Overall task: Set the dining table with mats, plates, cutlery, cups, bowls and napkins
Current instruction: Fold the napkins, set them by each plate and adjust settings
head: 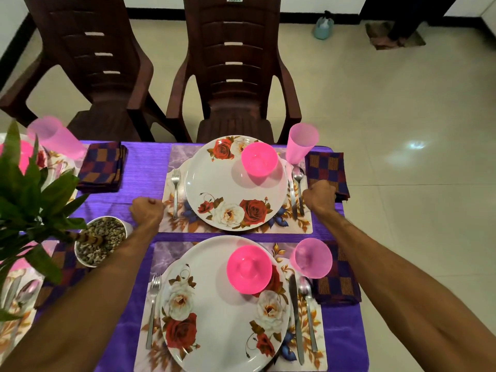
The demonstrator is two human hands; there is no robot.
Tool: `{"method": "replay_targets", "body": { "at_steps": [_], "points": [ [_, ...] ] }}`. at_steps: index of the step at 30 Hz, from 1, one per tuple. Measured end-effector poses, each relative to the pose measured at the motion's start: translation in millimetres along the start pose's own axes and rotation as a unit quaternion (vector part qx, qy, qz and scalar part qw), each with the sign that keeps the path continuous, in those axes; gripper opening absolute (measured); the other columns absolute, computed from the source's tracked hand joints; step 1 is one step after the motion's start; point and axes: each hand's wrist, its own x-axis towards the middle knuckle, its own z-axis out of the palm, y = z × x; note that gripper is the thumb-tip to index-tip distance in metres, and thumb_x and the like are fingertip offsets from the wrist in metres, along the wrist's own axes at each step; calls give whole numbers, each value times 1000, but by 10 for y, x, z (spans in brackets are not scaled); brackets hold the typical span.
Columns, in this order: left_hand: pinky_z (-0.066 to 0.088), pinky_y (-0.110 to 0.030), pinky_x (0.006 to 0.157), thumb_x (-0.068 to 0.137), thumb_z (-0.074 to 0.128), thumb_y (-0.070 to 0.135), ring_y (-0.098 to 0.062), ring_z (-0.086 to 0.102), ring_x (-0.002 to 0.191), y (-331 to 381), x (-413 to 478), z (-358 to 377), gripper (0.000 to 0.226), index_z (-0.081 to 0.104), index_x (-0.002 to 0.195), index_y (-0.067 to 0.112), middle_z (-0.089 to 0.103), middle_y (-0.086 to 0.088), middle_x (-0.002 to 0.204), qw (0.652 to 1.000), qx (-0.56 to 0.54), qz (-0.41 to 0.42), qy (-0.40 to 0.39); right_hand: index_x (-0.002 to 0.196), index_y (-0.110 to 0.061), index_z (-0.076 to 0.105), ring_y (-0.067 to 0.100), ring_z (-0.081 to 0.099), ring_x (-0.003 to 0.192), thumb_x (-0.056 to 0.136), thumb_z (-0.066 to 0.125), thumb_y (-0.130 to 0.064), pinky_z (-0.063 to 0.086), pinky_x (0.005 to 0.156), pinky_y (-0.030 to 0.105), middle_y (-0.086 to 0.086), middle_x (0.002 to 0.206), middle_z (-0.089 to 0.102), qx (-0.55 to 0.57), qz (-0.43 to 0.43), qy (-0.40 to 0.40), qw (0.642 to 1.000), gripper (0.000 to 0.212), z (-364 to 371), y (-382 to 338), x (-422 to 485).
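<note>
Purple tablecloth (145, 167) carries the far mat (301, 226), its plate (228, 189) holding a pink bowl (259, 158). Left hand (147, 210) and right hand (319, 196) are curled at the mat's side edges, well apart; whether they pinch it is unclear.

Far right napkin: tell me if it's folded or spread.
Folded. The napkin lies as a compact checked rectangle beside the mat, and its near edge looks thick with layers.

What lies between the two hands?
Head view: the far plate with its pink bowl, a fork on its left, knife and spoon on its right.
</note>
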Motion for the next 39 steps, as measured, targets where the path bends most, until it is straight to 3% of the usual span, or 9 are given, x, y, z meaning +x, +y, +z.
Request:
{"method": "replay_targets", "body": {
  "at_steps": [12, 16, 21, 24, 29, 32, 36, 39],
  "points": [
    [57, -44, 62, 79, 74, 13, -35, 69, 74, 43, -55, -44, 23, 68, 62, 0, 67, -19, 65, 999, -27, -16, -4, 76, 1, 60, 12, 47, 55, 87, 63, 3, 38, 54, 26, 6, 64, 54, -10, -12, -2, 1000, 12, -27, -26, -18],
    [57, -46, 80, 77, 81, 11, -36, 69, 88, 144, -222, -128, 13, 77, 84, 1, 74, -19, 83, 999, -35, 16, -21, 76, 0, 60, 11, 47, 54, 87, 63, 3, 34, 49, 23, 6, 64, 54, -8, -20, -5, 1000, 12, -44, -26, -26],
    [49, -44, 86, 80, 75, 11, -39, 63, 102, 319, -514, -237, 18, 74, 96, 4, 72, -19, 100, 998, -43, 39, 7, 73, 0, 64, 13, 50, 50, 85, 64, 3, 44, 49, 24, 3, 57, 53, -19, -77, 23, 997, 12, -35, -124, -90],
    [48, -41, 84, 82, 69, 10, -37, 64, 101, 462, -630, -251, 20, 72, 100, 3, 73, -18, 99, 996, -54, 77, 2, 84, 2, 69, 18, 59, 58, 84, 67, 3, 58, 62, 35, 4, 63, 59, -11, -123, 1, 992, 3, 25, -266, -110],
    [49, -42, 87, 85, 71, 14, -34, 63, 103, 665, -723, -230, 22, 70, 106, 4, 72, -16, 105, 988, -68, 136, -38, 122, -3, 58, 33, 67, 97, 78, 75, -10, 58, 78, 43, 12, 107, 68, 2, -124, -60, 990, 48, 251, -367, 10],
    [44, -40, 94, 86, 71, 17, -34, 56, 116, 719, -761, -226, 30, 67, 113, 5, 67, -16, 118, 990, -41, 121, -65, 143, -8, 38, 34, 62, 106, 76, 74, -10, 55, 85, 47, 13, 117, 64, -2, -98, -88, 991, 76, 335, -367, 40],
    [41, -40, 95, 86, 63, 8, -35, 50, 121, 673, -806, -238, 28, 65, 113, 4, 63, -17, 123, 994, -11, 84, -66, 129, -12, 45, 33, 62, 104, 75, 72, -11, 58, 83, 48, 11, 113, 61, -1, -87, -113, 990, 61, 437, -300, 61],
    [44, -40, 91, 82, 62, 2, -36, 53, 118, 547, -764, -269, 28, 68, 109, 7, 65, -16, 119, 997, -3, 64, -49, 127, -14, 41, 34, 61, 106, 75, 75, -10, 58, 84, 53, 12, 115, 61, 4, -77, -120, 990, 62, 467, -282, 27]
  ]
}}
